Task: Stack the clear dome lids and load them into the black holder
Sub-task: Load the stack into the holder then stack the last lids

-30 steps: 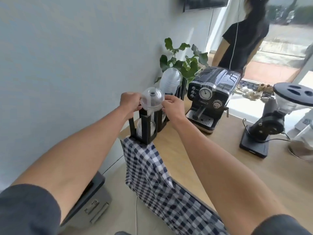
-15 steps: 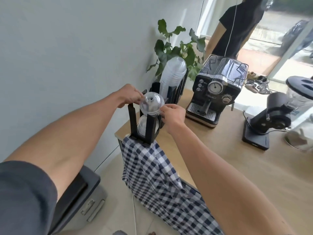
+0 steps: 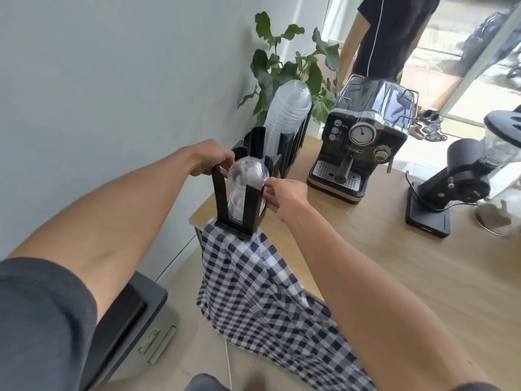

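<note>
Both hands — left hand (image 3: 210,158), right hand (image 3: 284,197) — pinch a dome lid (image 3: 248,173) (clear) atop the black holder (image 3: 239,206).

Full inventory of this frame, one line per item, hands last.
dome lids: small stack, clear, in the near slot of the holder
black holder: one, black, on the counter's near left corner
cup stack: one tall stack, clear, in a far slot
plant: one, green, by the wall
espresso machine: one, black and chrome, mid counter
grinder: one, black, right of it
checked cloth: one, blue and white, hanging off the counter edge
bystander: one, black top, behind the counter
left hand: on the top lid
right hand: fingers at the lid's rim
</note>
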Demonstrator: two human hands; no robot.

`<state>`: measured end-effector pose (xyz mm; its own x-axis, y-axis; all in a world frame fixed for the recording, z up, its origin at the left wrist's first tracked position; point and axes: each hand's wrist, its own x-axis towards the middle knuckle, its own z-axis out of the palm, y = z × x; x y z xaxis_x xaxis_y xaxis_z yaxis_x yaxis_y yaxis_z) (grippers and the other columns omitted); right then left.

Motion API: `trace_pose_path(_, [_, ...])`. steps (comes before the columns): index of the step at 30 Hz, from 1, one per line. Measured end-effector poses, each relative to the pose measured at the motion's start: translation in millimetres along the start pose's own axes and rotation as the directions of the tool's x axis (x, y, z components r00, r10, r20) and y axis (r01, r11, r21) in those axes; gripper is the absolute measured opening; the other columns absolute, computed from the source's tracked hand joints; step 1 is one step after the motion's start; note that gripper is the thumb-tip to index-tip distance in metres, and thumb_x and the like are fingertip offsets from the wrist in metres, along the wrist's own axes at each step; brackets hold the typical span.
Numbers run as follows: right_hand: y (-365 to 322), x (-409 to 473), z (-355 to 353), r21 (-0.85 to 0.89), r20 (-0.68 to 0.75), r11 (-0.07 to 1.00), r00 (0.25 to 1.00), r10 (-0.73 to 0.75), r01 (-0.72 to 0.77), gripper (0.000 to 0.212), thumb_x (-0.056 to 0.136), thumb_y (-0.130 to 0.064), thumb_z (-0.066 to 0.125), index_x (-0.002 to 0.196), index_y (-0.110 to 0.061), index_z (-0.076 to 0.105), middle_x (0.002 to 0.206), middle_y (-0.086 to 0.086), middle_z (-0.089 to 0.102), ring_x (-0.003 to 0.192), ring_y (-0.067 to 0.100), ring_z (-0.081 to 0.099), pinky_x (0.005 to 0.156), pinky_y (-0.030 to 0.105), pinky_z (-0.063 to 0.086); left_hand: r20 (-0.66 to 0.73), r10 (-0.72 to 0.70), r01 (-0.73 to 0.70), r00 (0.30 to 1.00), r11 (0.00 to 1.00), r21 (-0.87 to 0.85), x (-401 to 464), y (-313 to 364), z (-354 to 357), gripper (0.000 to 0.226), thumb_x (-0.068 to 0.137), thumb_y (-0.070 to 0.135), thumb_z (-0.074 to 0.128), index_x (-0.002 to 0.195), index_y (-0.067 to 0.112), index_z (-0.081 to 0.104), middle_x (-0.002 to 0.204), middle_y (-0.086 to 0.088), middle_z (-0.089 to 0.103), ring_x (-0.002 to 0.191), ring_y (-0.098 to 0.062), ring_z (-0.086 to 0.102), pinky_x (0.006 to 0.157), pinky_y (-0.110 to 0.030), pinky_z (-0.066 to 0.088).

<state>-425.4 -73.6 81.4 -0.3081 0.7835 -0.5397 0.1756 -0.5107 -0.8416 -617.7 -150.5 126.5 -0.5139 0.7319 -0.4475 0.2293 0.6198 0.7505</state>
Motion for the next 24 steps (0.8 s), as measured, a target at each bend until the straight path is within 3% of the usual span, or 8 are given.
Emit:
trace_pose_path(4, [9.1,7.0,0.5,-0.002,0.0,0.999,0.999,0.046,-0.046,0.004,0.09,-0.003,0.075,0.093,-0.004,0.072,0.084,0.013,0.075,0.077,0.02,0.072,0.089,0.037,0.062,0.022,-0.098,0.099,0.995,0.994,-0.051,2.5,-3.6,5.2,0.026,0.084,0.021,0.055,0.105,0.007,0.064,0.117,-0.016,0.078,0.109,-0.034,0.075,0.106,-0.046,0.049])
trace_pose_path(8, [20.6,17.5,3.7,-0.058,-0.036,0.997,0.998,0.051,-0.053,0.003,0.089,-0.003,0.074,0.092,-0.003,0.073,0.081,0.013,0.075,0.072,0.021,0.07,0.071,0.032,0.057,0.068,-0.165,0.17,0.984,0.982,-0.087,10.2,-11.3,6.5,0.038,0.091,0.026,0.046,0.103,0.001,0.072,0.112,-0.013,0.08,0.111,-0.031,0.074,0.106,-0.043,0.048])
trace_pose_path(13, [31.7,30.9,5.8,-0.137,-0.081,0.989,0.996,0.045,-0.056,0.007,0.089,-0.003,0.074,0.097,-0.002,0.074,0.091,0.018,0.078,0.07,0.021,0.068,0.07,0.032,0.061,0.147,-0.232,0.248,0.962,0.963,-0.108,15.4,-16.0,8.5,0.064,0.091,0.043,0.04,0.103,-0.004,0.081,0.119,-0.016,0.077,0.12,-0.032,0.067,0.114,-0.047,0.043])
trace_pose_path(17, [36.4,34.6,8.3,-0.157,-0.079,0.986,0.996,0.045,-0.057,0.014,0.09,-0.004,0.075,0.104,-0.001,0.073,0.086,0.015,0.076,0.068,0.02,0.066,0.078,0.038,0.065,0.213,-0.274,0.303,0.938,0.945,-0.121,20.3,-20.3,7.0,0.074,0.087,0.055,0.037,0.107,0.0,0.082,0.127,-0.017,0.073,0.128,-0.031,0.061,0.12,-0.053,0.031])
trace_pose_path(20, [32.4,30.2,5.0,-0.182,-0.085,0.983,0.996,0.004,-0.02,0.015,0.089,-0.012,0.075,0.101,-0.003,0.073,0.085,0.011,0.074,0.069,0.02,0.065,0.068,0.035,0.06,0.154,-0.288,0.308,0.945,0.943,-0.123,21.2,-18.8,6.0,0.073,0.091,0.056,0.036,0.112,0.0,0.079,0.126,-0.018,0.072,0.128,-0.034,0.058,0.121,-0.06,0.025])
trace_pose_path(22, [23.4,24.1,-0.6,-0.207,-0.099,0.978,0.994,-0.05,0.029,0.018,0.089,-0.018,0.071,0.097,-0.003,0.072,0.084,0.012,0.072,0.068,0.02,0.057,0.06,0.035,0.05,0.087,-0.276,0.284,0.957,0.953,-0.104,15.0,-12.3,3.2,0.068,0.093,0.054,0.036,0.115,0.002,0.075,0.123,-0.016,0.071,0.124,-0.036,0.057,0.118,-0.059,0.033])
trace_pose_path(24, [10.2,17.6,-6.9,-0.223,-0.107,0.97,0.986,-0.126,0.099,0.019,0.089,-0.019,0.066,0.093,-0.002,0.072,0.082,0.012,0.068,0.066,0.02,0.052,0.059,0.036,0.045,-0.053,-0.213,0.207,0.976,0.973,-0.1,7.7,-3.6,-1.1,0.056,0.094,0.048,0.043,0.111,0.004,0.072,0.116,-0.011,0.07,0.113,-0.031,0.06,0.108,-0.049,0.046])
